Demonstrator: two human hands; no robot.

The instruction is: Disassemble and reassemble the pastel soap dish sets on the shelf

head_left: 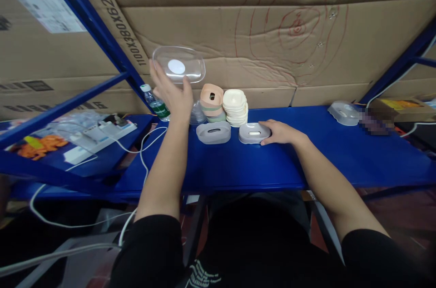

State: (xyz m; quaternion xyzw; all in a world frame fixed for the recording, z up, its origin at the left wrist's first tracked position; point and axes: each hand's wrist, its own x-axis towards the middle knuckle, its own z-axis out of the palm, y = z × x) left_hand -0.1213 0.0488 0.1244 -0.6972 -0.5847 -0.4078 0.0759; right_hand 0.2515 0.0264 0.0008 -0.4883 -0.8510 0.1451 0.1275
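- The clear plastic tray (192,62), with a white oval sticker (176,67), is raised in the upper left of the frame, up and to the left of the grey oval dish (244,136) near the centre.
- Its long axis runs roughly left to right, dipping slightly to the right; the grey oval dish also lies with its long axis across the frame, flat on the blue worktop (245,165).
- The left hand (174,97) grasps the clear plastic tray at its left end and lower edge, fingers spread up the left side, thumb at the bottom; that forearm rises steeply from the lower left.
- The right hand (282,133) grips the right end of the grey oval dish, fingers at the far side, thumb at the near side; that forearm slants in from the lower right, the wrist low.
- A second grey dish (214,137) sits just left of the first, nearer the left forearm.
- Behind them stand the cream bowls (235,113) and peach containers (207,98), side by side.
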